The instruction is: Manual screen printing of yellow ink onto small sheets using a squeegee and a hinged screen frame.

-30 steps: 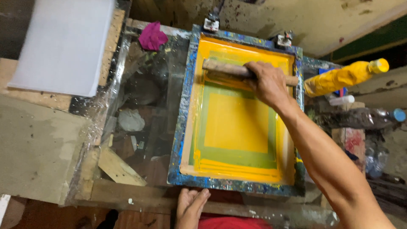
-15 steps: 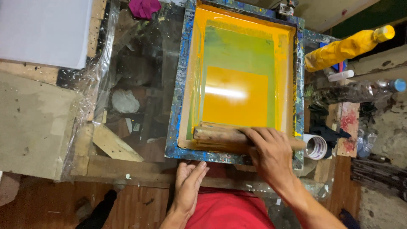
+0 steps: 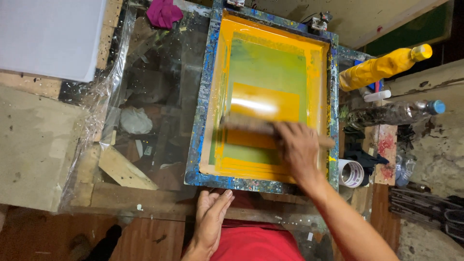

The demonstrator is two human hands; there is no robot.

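Wooden squeegee (image 3: 261,126) is lying crosswise over the yellow-inked mesh, blurred, roughly mid-screen, my right hand (image 3: 299,147) gripping its right half. Screen-printing frame (image 3: 205,96) is sitting flat on the glass, its border blue and paint-spattered, yellow ink coating a greenish stencil with one bright rectangular patch at centre.

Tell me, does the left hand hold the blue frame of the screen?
No, the left hand lies flat on the wooden table edge just below the blue frame.
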